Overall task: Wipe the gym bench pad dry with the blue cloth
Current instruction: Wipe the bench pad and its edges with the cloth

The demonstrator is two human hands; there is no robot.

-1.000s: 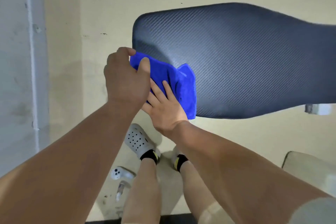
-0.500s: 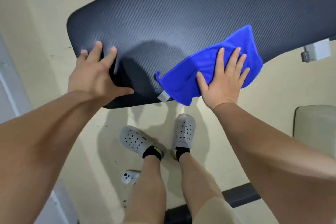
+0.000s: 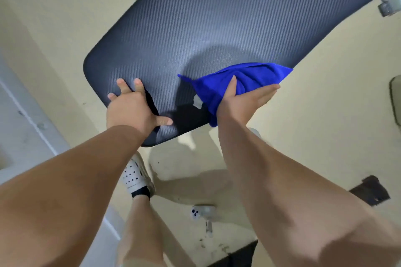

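The big dark pad of the gym bench [image 3: 227,17], with its fine ribbed skin, is filling the top and middle of the frame. The soft blue cloth [image 3: 245,78] is lying bunched on the pad's near edge, in the middle right of the frame, and one corner is hanging down over the edge.

The right hand [image 3: 243,102] is pressing on the cloth. Its fingers are stretched out nearly flat on top, and its thumb is digging into the folds, so it is pushing the cloth more than gripping it. I think it is doing this so the cloth slides along and soaks up the wet.

The left hand [image 3: 132,108] is holding nothing. It is lying open on the pad at the middle left, fingers spread wide and thumb sticking out to the side. It is probably leaning there to keep the person steady while bending over.

Below, a white shoe with holes [image 3: 134,178] is standing on the pale floor [image 3: 314,136].
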